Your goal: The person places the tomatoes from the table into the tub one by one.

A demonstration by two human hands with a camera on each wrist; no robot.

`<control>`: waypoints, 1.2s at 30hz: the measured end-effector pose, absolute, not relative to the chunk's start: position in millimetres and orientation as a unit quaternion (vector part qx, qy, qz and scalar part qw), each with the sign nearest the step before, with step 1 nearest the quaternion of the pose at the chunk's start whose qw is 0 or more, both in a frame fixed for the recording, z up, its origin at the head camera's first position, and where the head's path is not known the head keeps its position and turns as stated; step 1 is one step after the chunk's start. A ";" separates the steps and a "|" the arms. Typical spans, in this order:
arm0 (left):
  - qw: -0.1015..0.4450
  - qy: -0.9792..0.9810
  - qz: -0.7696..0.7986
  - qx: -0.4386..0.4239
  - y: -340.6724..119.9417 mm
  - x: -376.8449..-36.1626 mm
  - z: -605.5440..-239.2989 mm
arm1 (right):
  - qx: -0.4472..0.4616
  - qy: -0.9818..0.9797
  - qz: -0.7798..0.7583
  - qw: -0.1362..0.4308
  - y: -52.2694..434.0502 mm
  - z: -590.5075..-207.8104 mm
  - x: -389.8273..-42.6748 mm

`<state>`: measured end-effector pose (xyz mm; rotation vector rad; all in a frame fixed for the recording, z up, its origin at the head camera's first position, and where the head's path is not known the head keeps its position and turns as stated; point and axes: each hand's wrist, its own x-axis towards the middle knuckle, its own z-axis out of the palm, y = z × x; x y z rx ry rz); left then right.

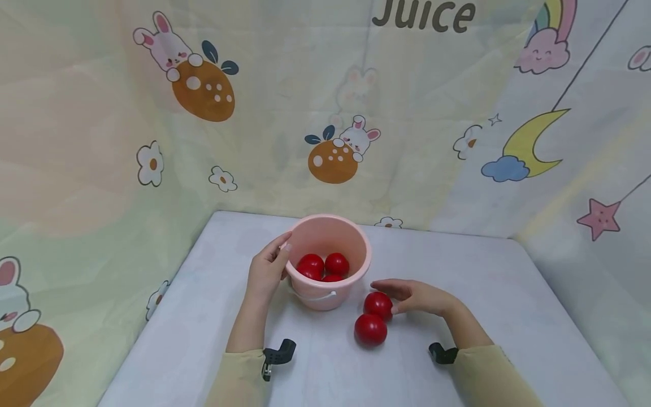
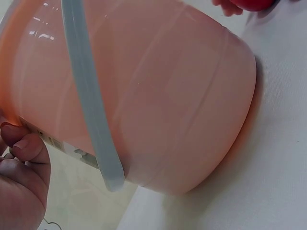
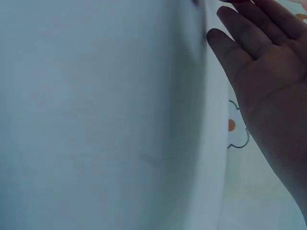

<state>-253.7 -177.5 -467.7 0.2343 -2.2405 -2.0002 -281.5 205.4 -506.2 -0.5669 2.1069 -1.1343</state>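
Note:
A pink bucket (image 1: 325,237) stands on the white table with several glossy red balls (image 1: 337,264) inside. My left hand (image 1: 267,268) grips the bucket's left rim, thumb and fingers on either side of the wall. In the left wrist view, the bucket's pale handle (image 2: 88,91) hangs down along its outside. To the right of the bucket, two more red balls lie on the table: a farther one (image 1: 378,305) and a nearer one (image 1: 370,330). My right hand (image 1: 417,297) is at the farther ball, fingers extended over it and thumb at its right side.
The white tabletop (image 1: 508,316) reaches back to a printed cloth wall (image 1: 285,164) with rabbits and flowers. Cloth also hangs at both sides. Black wrist mounts (image 1: 280,353) sit at the sleeve cuffs.

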 end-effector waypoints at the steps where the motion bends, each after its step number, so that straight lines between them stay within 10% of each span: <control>1: 0.064 -0.742 -0.663 0.078 -177.6 -253.8 -467.7 | -0.216 0.806 -0.438 0.335 205.5 -508.5 -279.4; 36: 0.058 -0.739 -0.667 0.081 -178.0 -252.6 -466.8 | -0.180 0.847 -0.413 0.284 201.5 -519.0 -266.5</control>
